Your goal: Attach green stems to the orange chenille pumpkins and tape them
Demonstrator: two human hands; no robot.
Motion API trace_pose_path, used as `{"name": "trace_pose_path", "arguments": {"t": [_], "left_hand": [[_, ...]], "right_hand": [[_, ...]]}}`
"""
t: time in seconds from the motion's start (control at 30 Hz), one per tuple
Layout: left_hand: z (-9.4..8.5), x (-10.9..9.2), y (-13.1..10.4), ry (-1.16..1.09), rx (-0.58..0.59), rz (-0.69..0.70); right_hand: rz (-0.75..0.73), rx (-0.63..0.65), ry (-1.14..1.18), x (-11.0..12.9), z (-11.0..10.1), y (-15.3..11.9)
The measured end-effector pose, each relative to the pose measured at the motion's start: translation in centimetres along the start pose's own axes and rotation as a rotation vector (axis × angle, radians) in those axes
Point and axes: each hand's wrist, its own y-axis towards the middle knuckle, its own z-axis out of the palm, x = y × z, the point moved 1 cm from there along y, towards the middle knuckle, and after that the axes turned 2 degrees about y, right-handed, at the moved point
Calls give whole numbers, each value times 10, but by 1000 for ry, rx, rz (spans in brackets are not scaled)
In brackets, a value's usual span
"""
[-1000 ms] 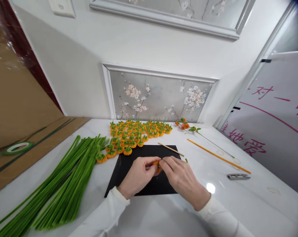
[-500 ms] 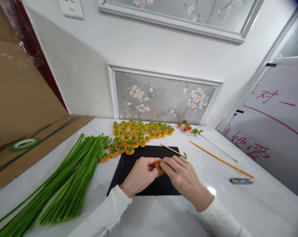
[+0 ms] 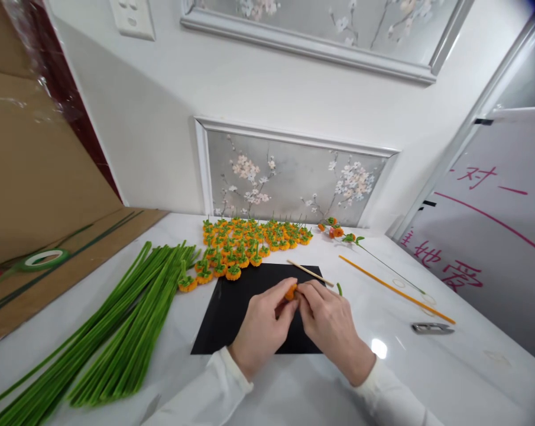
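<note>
My left hand (image 3: 262,322) is closed, its thumb and fingers pinching a small fuzzy orange chenille piece (image 3: 291,292) above the black mat (image 3: 220,331). From the other side, my right hand (image 3: 331,322) has its fingertips bent together against the same piece. Most of the orange piece is hidden by the fingers. Just past the right knuckles a short green chenille stem (image 3: 339,289) sticks up; whether the hand holds it I cannot tell. A thin wooden stick (image 3: 309,272) lies across the mat's far right corner.
Many small orange chenille pumpkins (image 3: 233,272) with green tops stand behind the mat. At left lies a bundle of green chenille stems (image 3: 129,331). An orange stem (image 3: 395,288), thread snips (image 3: 432,328) and an orange flower spray (image 3: 336,231) lie to the right. Green tape (image 3: 45,259) rests on cardboard.
Both hands have turned a little, and the orange piece has shifted slightly up between the fingers. The green stem by my right hand sits a bit further right and lower.
</note>
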Motion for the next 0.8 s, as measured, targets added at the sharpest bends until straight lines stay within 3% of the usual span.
{"name": "trace_pose_path", "arguments": {"t": [0.1, 0.17, 0.23, 0.3, 0.43, 0.57, 0.67, 0.8], "left_hand": [[-6, -2, 4, -417, 6, -350], [-10, -4, 7, -611, 113, -499], [-12, -4, 8, -717, 222, -543], [-12, -3, 8, -764, 243, -523], [-10, 1, 8, -704, 151, -440], [-12, 2, 10, -327, 154, -179], [-15, 0, 10, 15, 169, 94], [-17, -7, 5, 250, 197, 361]], "right_hand": [[-52, -61, 148, -6, -4, 3], [-76, -85, 211, -9, -6, 4], [-84, -103, 233, -11, -8, 4], [-95, -113, 222, -12, -9, 4], [-176, -66, 115, -11, -12, 4], [-163, 34, 57, -9, -13, 5], [27, 108, 224, -8, -12, 7], [389, 332, 720, -12, -11, 9]]}}
